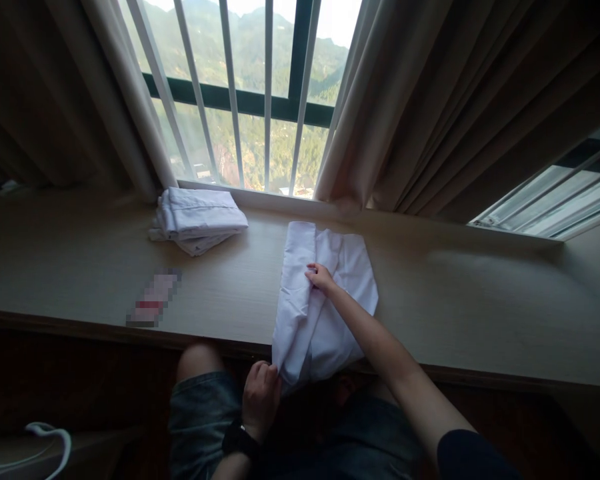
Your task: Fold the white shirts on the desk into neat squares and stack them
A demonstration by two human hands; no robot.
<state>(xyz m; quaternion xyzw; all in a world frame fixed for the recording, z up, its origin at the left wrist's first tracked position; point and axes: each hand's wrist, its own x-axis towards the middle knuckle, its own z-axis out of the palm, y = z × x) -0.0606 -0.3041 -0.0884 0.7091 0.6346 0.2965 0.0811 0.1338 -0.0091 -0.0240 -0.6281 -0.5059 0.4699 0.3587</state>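
A white cloth garment (347,267) lies partly folded on the pale ledge, its near end hanging over the front edge. Its left side is turned over into a long strip. My left hand (261,393), with a dark band at the wrist, pinches the near left corner of this garment just past the edge. Farther up, my right hand (321,277) grips the inner border of the folded strip between thumb and fingers. What kind of garment it is does not show clearly.
A stack of folded white cloth (200,213) rests at the back left by the barred window (250,100). A blurred-out flat item (154,300) lies on the ledge (220,313) nearer me. Curtains (405,100) hang on both sides. A white curved object (55,437) is at lower left.
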